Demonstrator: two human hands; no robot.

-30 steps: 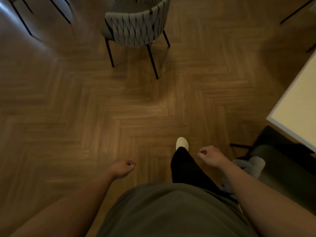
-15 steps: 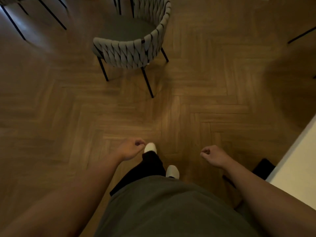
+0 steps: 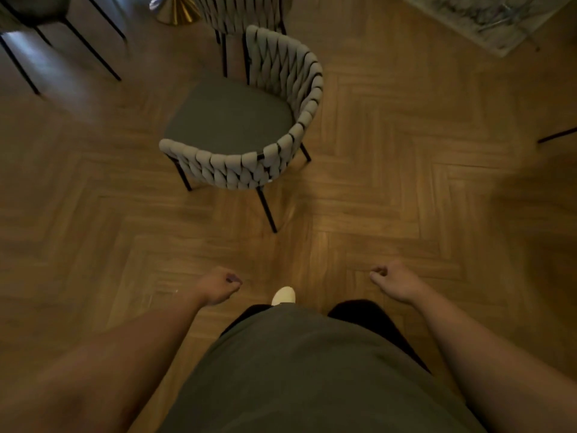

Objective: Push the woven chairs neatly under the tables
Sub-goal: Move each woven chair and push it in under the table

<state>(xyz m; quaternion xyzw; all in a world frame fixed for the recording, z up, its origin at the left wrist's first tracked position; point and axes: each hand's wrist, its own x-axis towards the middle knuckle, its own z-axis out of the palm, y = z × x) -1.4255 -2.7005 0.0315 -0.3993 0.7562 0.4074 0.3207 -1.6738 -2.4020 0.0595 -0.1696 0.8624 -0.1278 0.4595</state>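
1. Both hands, left hand [image 3: 218, 285] and right hand [image 3: 394, 282], hang loosely curled, holding nothing.
2. Chair [image 3: 231, 120] stands at twelve o'clock, well apart, its back toward me; my left hand is nearer.

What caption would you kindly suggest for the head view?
Person faces a woven chair on herringbone floor, left hand and right hand empty.

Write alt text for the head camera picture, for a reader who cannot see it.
A grey woven chair stands on a herringbone wood floor, ahead of a person looking down. Their left hand and right hand hang loosely curled and empty; a second woven chair and a gold base lie beyond.
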